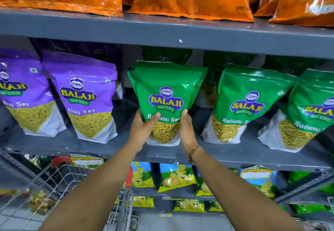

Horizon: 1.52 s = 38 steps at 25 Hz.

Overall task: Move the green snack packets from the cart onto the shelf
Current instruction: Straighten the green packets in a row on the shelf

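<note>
The held green packet (167,93) reads "BALAJI WAFERS", with "Ratlami Sev" partly covered. The green packet to its right (247,102) reads likewise. The purple packet (83,93) reads "BALAJI WAFERS Aloo Sev".

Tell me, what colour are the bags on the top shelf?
Orange bags, seen clearly in the head view.

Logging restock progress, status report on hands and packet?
Left hand and right hand clamp green packet low, base on shelf. Purple packet left, clear gap. Nothing blocking.
</note>
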### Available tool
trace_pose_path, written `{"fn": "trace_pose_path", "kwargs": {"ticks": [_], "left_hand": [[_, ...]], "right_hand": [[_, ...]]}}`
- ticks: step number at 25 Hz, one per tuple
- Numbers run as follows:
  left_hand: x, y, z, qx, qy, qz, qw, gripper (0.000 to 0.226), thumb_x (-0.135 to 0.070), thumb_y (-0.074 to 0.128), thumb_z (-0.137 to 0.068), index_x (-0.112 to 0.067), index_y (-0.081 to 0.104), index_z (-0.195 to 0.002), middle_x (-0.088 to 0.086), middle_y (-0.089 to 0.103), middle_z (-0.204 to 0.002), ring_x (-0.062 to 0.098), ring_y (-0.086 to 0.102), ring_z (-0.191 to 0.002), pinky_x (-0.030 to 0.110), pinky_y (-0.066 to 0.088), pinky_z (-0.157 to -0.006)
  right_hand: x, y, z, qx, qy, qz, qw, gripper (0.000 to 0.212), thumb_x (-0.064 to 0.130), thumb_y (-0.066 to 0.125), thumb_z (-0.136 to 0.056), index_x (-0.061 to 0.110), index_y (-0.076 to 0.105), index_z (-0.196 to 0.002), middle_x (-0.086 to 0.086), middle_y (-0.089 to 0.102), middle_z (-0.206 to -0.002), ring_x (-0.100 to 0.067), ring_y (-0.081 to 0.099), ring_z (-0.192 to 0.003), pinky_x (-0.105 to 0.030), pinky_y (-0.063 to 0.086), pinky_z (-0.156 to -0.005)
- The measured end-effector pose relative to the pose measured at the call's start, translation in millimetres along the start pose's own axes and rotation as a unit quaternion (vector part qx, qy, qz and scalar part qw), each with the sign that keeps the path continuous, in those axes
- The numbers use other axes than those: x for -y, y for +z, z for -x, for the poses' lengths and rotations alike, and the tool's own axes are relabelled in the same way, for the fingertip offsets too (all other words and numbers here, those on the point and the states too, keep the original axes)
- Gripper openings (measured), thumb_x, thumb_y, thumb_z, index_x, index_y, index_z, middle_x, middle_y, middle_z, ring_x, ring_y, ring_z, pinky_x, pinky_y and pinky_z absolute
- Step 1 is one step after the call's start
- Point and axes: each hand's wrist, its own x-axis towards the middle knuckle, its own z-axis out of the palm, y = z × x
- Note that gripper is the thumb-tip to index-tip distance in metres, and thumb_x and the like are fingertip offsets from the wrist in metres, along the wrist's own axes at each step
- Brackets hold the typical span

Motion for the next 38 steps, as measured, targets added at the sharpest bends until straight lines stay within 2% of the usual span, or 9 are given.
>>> {"fn": "trace_pose_path", "kwargs": {"ticks": [4,8,12,17,19,22,27,33,38], "left_hand": [[2.8,5.7,-0.1,-0.06,0.045,0.021,0.997,0.069,-0.048,0.069,-0.065,-0.021,0.047,-0.124,0.007,0.06,-0.124,0.022,0.055,-0.116,0.044,0.044,-0.103],[5.1,52.0,41.1,-0.275,0.228,-0.19,0.915,0.063,-0.06,0.053,-0.078,-0.006,0.044,-0.109,0.032,0.052,-0.112,0.031,0.041,-0.112,0.042,0.03,-0.098],[-50.0,153.5,50.1,-0.011,0.209,-0.064,0.976,0.051,-0.043,0.048,-0.087,-0.004,0.045,-0.119,0.025,0.053,-0.121,0.023,0.048,-0.113,0.032,0.036,-0.1],[-94.8,189.9,11.6,-0.103,0.07,0.021,0.992,0.057,-0.05,0.044,-0.078,-0.002,0.058,-0.105,0.025,0.065,-0.108,0.037,0.059,-0.101,0.047,0.047,-0.091],[-82.9,192.3,19.5,-0.074,0.077,0.024,0.994,0.052,-0.05,0.048,-0.081,-0.007,0.055,-0.111,0.016,0.065,-0.11,0.03,0.059,-0.103,0.042,0.047,-0.091],[-50.4,192.1,38.3,0.048,0.038,0.025,0.998,0.057,-0.038,0.064,-0.079,-0.018,0.041,-0.127,-0.001,0.058,-0.117,0.019,0.056,-0.109,0.034,0.045,-0.096],[-19.5,192.9,40.4,0.05,0.001,-0.023,0.998,0.058,-0.062,0.066,-0.055,-0.037,0.054,-0.106,-0.001,0.068,-0.11,0.019,0.063,-0.105,0.043,0.05,-0.097],[-21.6,238.5,91.0,-0.213,0.207,-0.175,0.938,0.06,-0.061,0.052,-0.075,-0.009,0.042,-0.102,0.025,0.053,-0.109,0.031,0.045,-0.108,0.042,0.034,-0.092],[-51.5,328.3,103.4,0.062,0.257,-0.166,0.95,0.032,-0.036,0.045,-0.092,-0.011,0.058,-0.109,0.007,0.063,-0.108,0.022,0.056,-0.102,0.034,0.044,-0.092]], "right_hand": [[-10.6,-28.3,22.8,-0.15,-0.02,-0.027,0.988,0.038,0.042,0.034,-0.096,0.014,0.06,-0.095,0.0,0.06,-0.094,-0.016,0.051,-0.093,-0.027,0.037,-0.087],[10.7,-108.0,32.6,-0.415,-0.118,-0.07,0.9,0.033,0.026,0.035,-0.098,0.016,0.038,-0.067,-0.003,0.044,-0.073,-0.008,0.044,-0.067,-0.021,0.031,-0.059],[74.2,-175.1,1.2,-0.347,-0.168,-0.066,0.92,0.017,0.016,0.035,-0.098,0.011,0.047,-0.086,0.0,0.037,-0.073,-0.007,0.034,-0.063,-0.02,0.032,-0.061],[108.1,-204.1,-11.8,-0.261,-0.15,-0.048,0.952,0.033,0.019,0.039,-0.097,0.021,0.037,-0.064,-0.001,0.036,-0.069,-0.015,0.034,-0.07,-0.012,0.034,-0.062],[90.6,-208.1,-6.7,-0.199,-0.128,-0.098,0.967,0.024,0.035,0.034,-0.097,0.02,0.053,-0.097,-0.002,0.055,-0.101,-0.017,0.046,-0.1,-0.025,0.037,-0.094],[58.6,-205.6,15.2,-0.106,-0.037,-0.085,0.99,0.057,0.042,0.025,-0.097,0.015,0.013,-0.147,-0.002,0.022,-0.154,-0.012,0.026,-0.136,-0.017,0.028,-0.102],[47.8,-209.8,19.1,-0.06,0.016,0.006,0.998,0.064,0.051,0.029,-0.093,0.015,0.02,-0.145,0.006,0.035,-0.133,-0.015,0.032,-0.133,-0.029,0.028,-0.103],[29.0,-266.6,40.1,-0.336,-0.052,-0.004,0.94,0.053,0.048,0.036,-0.094,0.006,0.055,-0.068,-0.012,0.056,-0.07,-0.03,0.05,-0.075,-0.034,0.037,-0.071],[64.2,-345.0,31.4,-0.488,-0.099,-0.065,0.865,0.038,0.038,0.034,-0.096,0.012,0.046,-0.071,-0.007,0.052,-0.076,-0.025,0.047,-0.075,-0.033,0.034,-0.07]]}}
